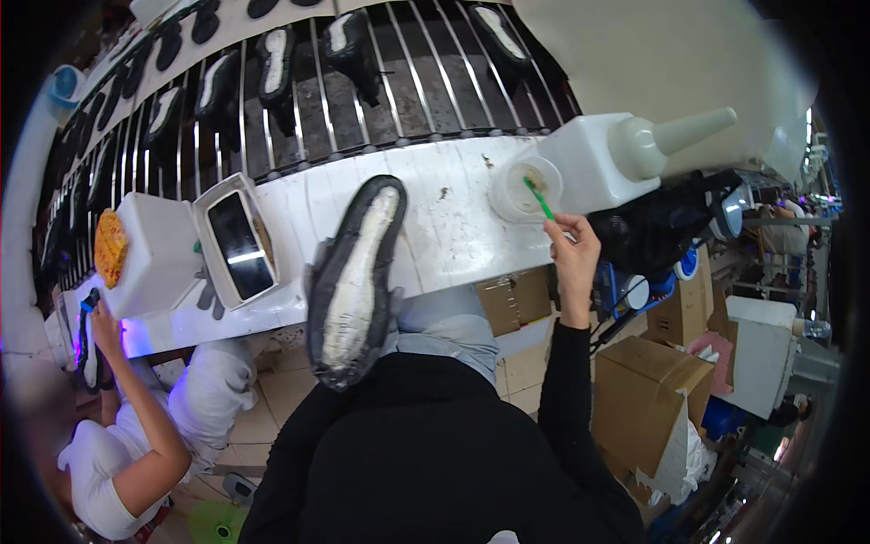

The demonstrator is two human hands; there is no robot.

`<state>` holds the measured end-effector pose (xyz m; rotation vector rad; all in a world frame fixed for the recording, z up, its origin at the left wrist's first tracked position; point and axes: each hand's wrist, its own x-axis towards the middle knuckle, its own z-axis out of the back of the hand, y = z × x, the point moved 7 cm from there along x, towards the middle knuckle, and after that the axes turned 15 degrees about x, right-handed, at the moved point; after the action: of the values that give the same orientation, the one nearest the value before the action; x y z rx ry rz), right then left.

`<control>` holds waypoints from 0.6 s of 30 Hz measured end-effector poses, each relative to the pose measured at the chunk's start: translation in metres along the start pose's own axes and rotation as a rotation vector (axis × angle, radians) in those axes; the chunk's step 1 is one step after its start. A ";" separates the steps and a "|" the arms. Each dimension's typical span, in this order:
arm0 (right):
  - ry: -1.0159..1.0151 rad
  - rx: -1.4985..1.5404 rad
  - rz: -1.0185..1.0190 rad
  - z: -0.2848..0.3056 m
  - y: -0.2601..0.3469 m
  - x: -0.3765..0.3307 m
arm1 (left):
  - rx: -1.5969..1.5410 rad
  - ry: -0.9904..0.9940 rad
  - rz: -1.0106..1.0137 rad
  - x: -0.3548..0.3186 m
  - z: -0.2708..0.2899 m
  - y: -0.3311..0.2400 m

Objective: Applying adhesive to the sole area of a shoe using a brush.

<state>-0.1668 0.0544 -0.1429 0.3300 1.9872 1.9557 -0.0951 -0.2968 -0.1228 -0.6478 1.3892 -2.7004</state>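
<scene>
A black shoe upper (pixel 358 272), sole side up with a pale white strip along its middle, is held tilted across the table's near edge, heel end toward me. My left sleeve (pixel 304 417) runs to that heel end; the dark shoe hides most of my left hand beneath it. Between the fingers of my right hand (pixel 575 249) is a thin green brush handle (pixel 538 198). Its tip dips into a round translucent tub (pixel 503 204) holding some pale liquid. Against the tub lies a white bottle (pixel 589 163) with a long nozzle.
Several black shoe uppers (pixel 276 68) lie on a rack of metal rollers (pixel 421 68) beyond the white table (pixel 444 245). A white tray (pixel 201 218) holds a dark phone-like screen (pixel 241 245). At left, a co-worker's hand (pixel 106 331) works with a blue-handled tool. Cardboard boxes (pixel 648 385) stand at right.
</scene>
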 end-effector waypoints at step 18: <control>0.743 -0.047 0.093 -0.141 0.077 -0.126 | 0.058 -0.320 -0.163 -0.011 -0.024 0.002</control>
<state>-0.1116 -0.1220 -0.0564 -0.3891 2.3586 2.4129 -0.0938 -0.2774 -0.1405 -1.1725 1.2220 -2.5874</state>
